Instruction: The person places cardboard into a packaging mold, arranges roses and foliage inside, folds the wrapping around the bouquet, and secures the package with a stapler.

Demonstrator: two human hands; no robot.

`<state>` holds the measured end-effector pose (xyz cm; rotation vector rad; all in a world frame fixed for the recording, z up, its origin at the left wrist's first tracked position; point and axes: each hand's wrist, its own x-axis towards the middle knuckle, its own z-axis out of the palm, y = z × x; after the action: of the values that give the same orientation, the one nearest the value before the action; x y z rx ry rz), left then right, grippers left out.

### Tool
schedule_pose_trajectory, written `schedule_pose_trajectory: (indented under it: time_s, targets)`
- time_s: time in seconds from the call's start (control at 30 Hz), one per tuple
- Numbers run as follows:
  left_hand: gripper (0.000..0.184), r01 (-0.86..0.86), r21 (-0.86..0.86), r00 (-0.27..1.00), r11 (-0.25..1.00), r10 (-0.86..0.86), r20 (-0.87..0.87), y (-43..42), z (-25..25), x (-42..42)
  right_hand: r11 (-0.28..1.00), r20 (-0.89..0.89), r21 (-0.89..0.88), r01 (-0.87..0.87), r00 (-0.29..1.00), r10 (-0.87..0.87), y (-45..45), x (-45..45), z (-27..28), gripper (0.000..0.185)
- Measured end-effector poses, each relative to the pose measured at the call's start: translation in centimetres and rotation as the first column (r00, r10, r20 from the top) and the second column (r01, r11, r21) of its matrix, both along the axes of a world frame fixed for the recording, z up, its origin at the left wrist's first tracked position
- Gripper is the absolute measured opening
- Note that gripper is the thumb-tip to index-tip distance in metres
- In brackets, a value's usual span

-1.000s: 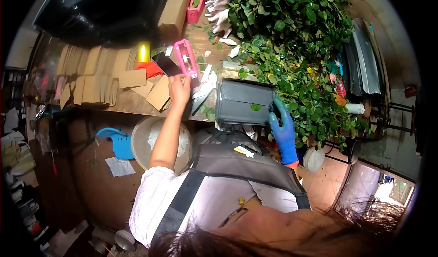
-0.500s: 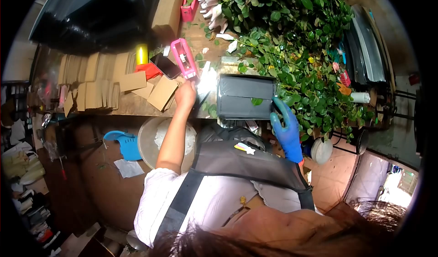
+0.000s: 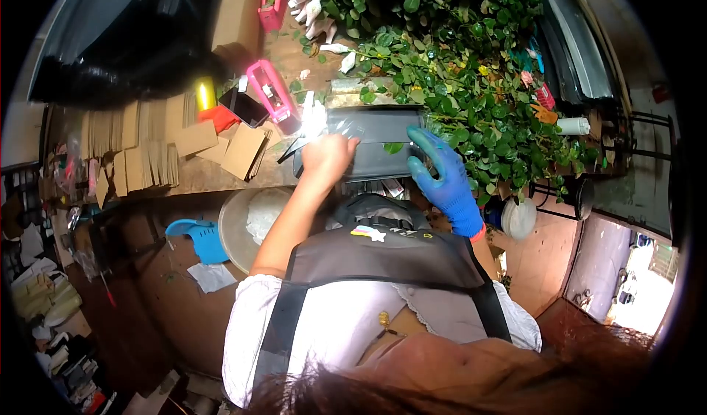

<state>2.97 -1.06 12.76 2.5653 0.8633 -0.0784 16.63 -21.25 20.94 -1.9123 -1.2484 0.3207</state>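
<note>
A dark grey rectangular piece [image 3: 374,166], with a seam across it and a loose green leaf [image 3: 392,148] on top, lies at the table's front edge. My left hand [image 3: 328,159], bare, is closed over the left side of this piece. Shiny clear streaks show beside its fingers, but what it holds is hidden. In a blue glove, my right hand [image 3: 440,170] rests at the right edge of the piece, thumb and fingers apart. A pink tape dispenser [image 3: 271,95] stands just beyond my left hand.
Leafy green stems [image 3: 471,98] cover the right of the table. To the left are brown cardboard pieces [image 3: 151,161], a phone [image 3: 244,108] and a yellow roll [image 3: 205,95]. Another pink dispenser [image 3: 272,6] stands farther back. A round bin [image 3: 237,227] stands below the table edge.
My left hand has moved right, from beside the pink tape dispenser to over the left part of the grey piece. My right hand stays at its right edge. The whole view has shifted slightly.
</note>
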Motion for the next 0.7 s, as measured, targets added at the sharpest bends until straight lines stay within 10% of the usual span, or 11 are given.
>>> schedule_pose_trajectory:
  time_s: [0.1,0.23,0.37,0.47,0.7]
  targets:
    - [0.045,0.033,-0.086,0.999,0.996,-0.032,0.013,0.6,0.1,-3.8,0.999,-0.019,-0.019,0.030,0.999,-0.031,-0.9,0.1,-0.9,0.047]
    - [0.038,-0.140,-0.545,0.908,0.827,0.327,0.262,4.2,-2.4,-7.4,0.997,-0.019,-0.072,0.017,1.000,-0.018,-0.6,-0.1,-1.3,0.047]
    - [0.039,-0.518,-0.207,0.703,0.830,0.551,0.449,11.3,-8.5,-5.6,0.993,-0.371,-0.052,-0.103,0.926,0.077,1.9,-1.9,-0.8,0.046]
    - [0.038,-0.433,-0.735,0.621,0.522,0.764,0.177,15.6,-13.4,-4.3,0.961,-0.397,-0.042,-0.274,0.887,0.235,5.2,-3.0,0.3,0.046]
    - [0.033,-0.354,-0.720,0.416,0.597,0.790,0.450,12.1,-13.4,-6.3,0.909,-0.597,-0.016,-0.416,0.733,0.325,10.7,-5.7,-1.0,0.048]
